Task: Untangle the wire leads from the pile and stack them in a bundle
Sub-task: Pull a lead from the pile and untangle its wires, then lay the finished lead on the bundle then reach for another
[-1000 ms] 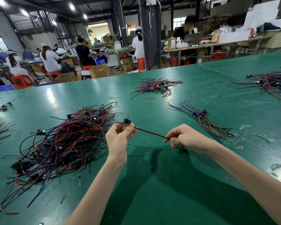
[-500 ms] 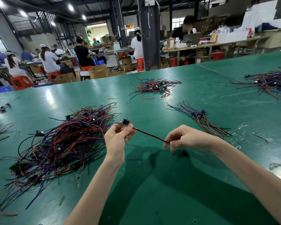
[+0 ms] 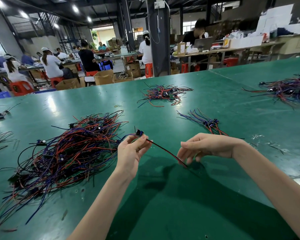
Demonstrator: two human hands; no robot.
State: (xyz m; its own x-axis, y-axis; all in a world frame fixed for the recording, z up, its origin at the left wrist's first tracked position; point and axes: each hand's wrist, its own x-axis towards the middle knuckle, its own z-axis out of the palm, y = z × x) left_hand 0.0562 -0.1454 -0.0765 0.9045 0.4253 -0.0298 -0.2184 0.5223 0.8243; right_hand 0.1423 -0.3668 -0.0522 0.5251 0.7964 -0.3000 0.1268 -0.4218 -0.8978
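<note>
1. The pile [image 3: 68,153] lies on the table [image 3: 163,205] at the left, its edge just beside the left hand. Each lead should probably be drawn out slowly so loops do not snag.
2. The left hand [image 3: 131,153] has its fingers clamped on the connector end of one lead [image 3: 164,151]. It is best to keep that pinch firm and the wire straight.
3. The right hand [image 3: 208,144], near the bundle [image 3: 210,122], has its fingers apart over the lead's tail. Half a second ago they pinched it, and the tail now dips lower.
</note>
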